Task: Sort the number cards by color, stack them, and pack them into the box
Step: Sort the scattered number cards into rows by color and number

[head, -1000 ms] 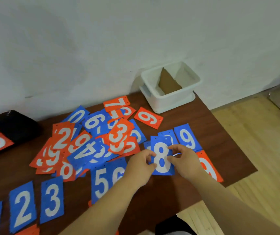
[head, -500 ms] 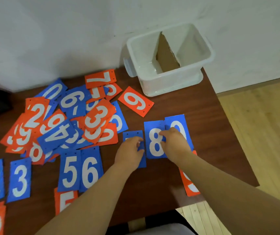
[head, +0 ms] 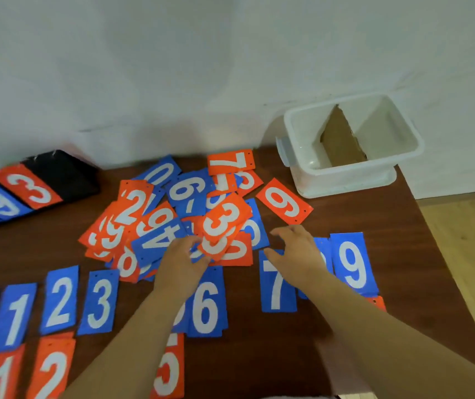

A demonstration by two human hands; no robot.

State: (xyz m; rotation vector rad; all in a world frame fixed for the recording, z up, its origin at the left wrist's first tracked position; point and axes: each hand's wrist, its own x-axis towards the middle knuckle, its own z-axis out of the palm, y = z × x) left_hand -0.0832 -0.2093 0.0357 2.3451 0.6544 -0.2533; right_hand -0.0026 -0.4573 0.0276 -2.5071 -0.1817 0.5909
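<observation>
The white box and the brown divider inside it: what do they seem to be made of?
White box: likely moulded plastic, smooth and faintly glossy, with a rounded rim and a grey clip. Divider: probably corrugated cardboard, matt brown, its top edge ragged.

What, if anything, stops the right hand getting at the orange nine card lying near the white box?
Probably nothing, so likely yes. The right hand is open above the blue seven card, and the orange nine card lies flat just beyond its fingertips, face up on the table with nothing on top.
</observation>
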